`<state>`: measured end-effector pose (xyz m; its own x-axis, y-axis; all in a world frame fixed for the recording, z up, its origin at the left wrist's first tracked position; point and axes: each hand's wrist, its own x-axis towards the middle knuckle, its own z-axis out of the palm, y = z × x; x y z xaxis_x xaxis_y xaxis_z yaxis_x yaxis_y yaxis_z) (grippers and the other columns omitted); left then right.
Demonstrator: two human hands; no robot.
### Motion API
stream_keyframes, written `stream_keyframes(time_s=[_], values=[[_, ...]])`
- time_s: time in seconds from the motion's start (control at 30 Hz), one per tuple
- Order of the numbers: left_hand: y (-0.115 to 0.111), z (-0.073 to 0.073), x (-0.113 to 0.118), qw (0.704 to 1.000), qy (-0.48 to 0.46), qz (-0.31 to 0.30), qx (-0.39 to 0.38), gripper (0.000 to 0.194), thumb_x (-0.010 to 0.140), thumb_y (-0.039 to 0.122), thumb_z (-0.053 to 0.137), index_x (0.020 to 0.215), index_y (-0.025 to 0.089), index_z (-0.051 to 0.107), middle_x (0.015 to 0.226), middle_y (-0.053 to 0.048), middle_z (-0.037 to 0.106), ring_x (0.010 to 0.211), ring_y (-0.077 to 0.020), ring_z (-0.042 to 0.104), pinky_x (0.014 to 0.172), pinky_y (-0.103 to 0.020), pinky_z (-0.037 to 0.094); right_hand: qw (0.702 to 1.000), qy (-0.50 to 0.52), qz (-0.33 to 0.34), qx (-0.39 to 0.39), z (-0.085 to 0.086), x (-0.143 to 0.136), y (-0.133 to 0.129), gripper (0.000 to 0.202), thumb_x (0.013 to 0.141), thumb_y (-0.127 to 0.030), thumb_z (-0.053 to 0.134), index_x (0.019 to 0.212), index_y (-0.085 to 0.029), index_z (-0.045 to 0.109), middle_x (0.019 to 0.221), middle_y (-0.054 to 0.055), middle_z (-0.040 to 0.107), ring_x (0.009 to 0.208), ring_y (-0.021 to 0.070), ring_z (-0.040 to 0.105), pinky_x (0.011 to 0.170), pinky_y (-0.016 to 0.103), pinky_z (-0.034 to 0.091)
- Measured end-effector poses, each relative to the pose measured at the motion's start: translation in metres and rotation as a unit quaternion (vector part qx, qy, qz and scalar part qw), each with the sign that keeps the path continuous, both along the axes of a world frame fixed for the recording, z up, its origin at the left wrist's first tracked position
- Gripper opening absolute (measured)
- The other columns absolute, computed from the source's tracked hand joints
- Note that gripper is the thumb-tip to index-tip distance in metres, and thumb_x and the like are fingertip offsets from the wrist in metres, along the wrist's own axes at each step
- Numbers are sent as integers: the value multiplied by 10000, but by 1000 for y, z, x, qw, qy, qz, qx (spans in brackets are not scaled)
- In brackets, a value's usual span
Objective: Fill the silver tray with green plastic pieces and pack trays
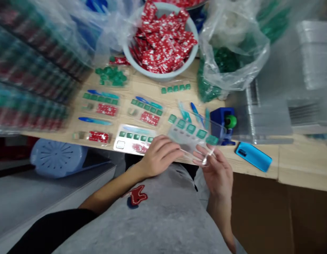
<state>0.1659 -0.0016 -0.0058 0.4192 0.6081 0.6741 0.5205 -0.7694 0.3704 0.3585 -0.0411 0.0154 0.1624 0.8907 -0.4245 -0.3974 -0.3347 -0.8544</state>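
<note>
A clear plastic tray (pixel 183 135) with a row of several green squares (pixel 190 128) is tilted above the table's front edge. My right hand (pixel 218 169) holds its lower right side, fingers and thumb closed on the clear plastic. My left hand (pixel 160 155) lies at its lower left, fingers bent together near the plastic; whether it pinches anything is too blurred to tell. Just left of my left hand lies a white printed card (pixel 117 143) showing green squares and a red patch. Filled clear packs with green squares, a red packet (pixel 149 118) and a blue stick (pixel 149 102) lie farther back.
A round bowl (pixel 126 56) of red packets stands at the back centre. Clear bags with green pieces (pixel 224 60) are behind right. A blue tape dispenser (pixel 219 121), a blue phone (pixel 253 157) and stacked clear trays (pixel 269 116) lie right. Stacked filled packs (pixel 28 109) stand left.
</note>
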Motion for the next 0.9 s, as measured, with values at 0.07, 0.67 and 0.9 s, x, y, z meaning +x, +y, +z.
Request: stream_keyframes(time_s=[0.07,0.67,0.9], values=[[0,3,-6,1000,5,14,19,87,911,186,562,919,159,645,858,-55,697,864,-177,568,890,-344,474,999,25,34,26,4,-4,0,252,766,-348,703,1010,-292,675,973,42,772,908,266,734,761,448,603],[-2,19,-24,982,17,119,145,102,869,163,629,885,247,686,849,42,754,899,-126,647,930,-300,462,979,68,158,114,6,-11,10,244,833,-437,639,1044,-324,683,978,25,772,780,237,744,690,408,610],[-11,5,-45,964,-233,124,14,95,905,137,571,888,196,644,886,-21,724,894,-140,681,834,-323,562,970,-68,217,91,-26,-57,57,525,803,-385,682,1298,-393,509,1290,26,640,1129,249,641,913,452,548]])
